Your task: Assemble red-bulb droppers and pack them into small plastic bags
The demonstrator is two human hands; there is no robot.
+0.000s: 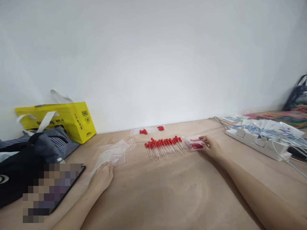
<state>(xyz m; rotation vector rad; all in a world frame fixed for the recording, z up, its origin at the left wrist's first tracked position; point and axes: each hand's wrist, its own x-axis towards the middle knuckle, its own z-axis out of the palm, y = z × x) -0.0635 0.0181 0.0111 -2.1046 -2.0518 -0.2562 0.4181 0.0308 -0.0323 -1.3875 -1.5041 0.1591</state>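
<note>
My right hand [211, 147] pinches the edge of a small clear plastic bag [197, 144] with red contents that I cannot make out exactly. Just left of that bag, a row of thin pale sticks with red heads [165, 145] lies on the table, their heads pointing away from me. My left hand [102, 175] rests palm down with its fingers stretched, touching the near edge of a loose spread of clear zip bags [112, 153]. Farther back, two small clusters of red pieces [143, 131] lie on clear plastic by the wall.
The wooden table [158, 198] meets a white wall. On the left are a yellow bag [72, 121], a striped bag [59, 140], a black bag [21, 172] and a blurred-out dark-edged device [69, 188]. A power strip [259, 143] with chargers, cables and plastic-wrapped cards [285, 129] occupies the right.
</note>
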